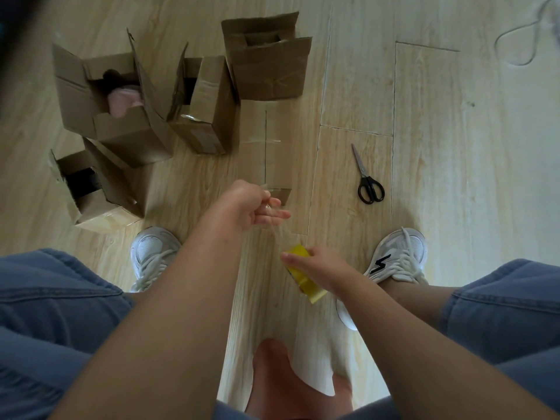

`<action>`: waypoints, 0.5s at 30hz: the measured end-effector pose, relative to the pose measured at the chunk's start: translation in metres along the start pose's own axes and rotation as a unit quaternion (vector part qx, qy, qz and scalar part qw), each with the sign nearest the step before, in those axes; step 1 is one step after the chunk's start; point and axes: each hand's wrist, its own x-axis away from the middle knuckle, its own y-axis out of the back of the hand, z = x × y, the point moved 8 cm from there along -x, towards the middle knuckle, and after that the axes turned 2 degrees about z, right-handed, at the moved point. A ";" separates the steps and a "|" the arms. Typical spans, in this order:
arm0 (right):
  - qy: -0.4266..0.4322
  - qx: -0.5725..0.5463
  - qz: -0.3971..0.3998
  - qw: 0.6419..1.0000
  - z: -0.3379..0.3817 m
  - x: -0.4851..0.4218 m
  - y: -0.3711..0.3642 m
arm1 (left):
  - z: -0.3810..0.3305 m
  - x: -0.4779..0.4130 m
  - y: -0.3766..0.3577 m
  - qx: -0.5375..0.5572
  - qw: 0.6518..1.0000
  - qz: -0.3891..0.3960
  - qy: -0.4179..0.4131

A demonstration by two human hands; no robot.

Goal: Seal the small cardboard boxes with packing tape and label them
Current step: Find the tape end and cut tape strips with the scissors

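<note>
**While Drawing Tape Off the Roll, Both Hands Busy**

While crouching over the pale wood-plank floor (424, 116), has a white sheet of paper (315, 368) nearest, down between the knees. Probably label stock, parked within reach for later.

Just beyond, grips the yellow-cored roll of clear packing tape (303, 280) in the right hand (325, 268), fingers curled round it, likely to brake the unwinding. Farther out, pinches the end of the clear tape strip (278, 234) in the left hand (251, 207), remaining fingers loosely spread. Holds it taut and off the floor, presumably to avoid sticking it down before it reaches cardboard.

Just past that hand: flat brown cardboard box (266, 147), flaps closed, some tape across it already. Seemingly the one being sealed.

Off to the right, well apart: black-handled steel scissors (368, 180), handles toward the feet, with nothing between them and the right hand.

To the left and beyond: four open brown cardboard boxes (112, 131), one with a pink soft item (124, 100) inside. Raised flaps in the way there; would need folding down before any taping.

Farthest, top right: thin grey cord (515, 37), clear of the work.
</note>
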 end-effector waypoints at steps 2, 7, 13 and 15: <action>-0.002 -0.002 0.001 1.000 0.002 0.004 0.002 | 0.001 0.000 0.000 -0.002 1.000 0.002 0.000; -0.003 0.009 -0.008 1.000 0.003 0.007 0.005 | 0.001 -0.001 0.001 -0.002 1.000 -0.012 -0.018; -0.025 -0.018 0.000 1.000 0.002 0.009 0.000 | 0.003 0.004 0.008 -0.060 0.997 -0.033 -0.032; -0.039 0.007 0.000 0.999 0.001 0.012 -0.001 | 0.009 0.005 0.008 -0.077 0.996 -0.030 -0.024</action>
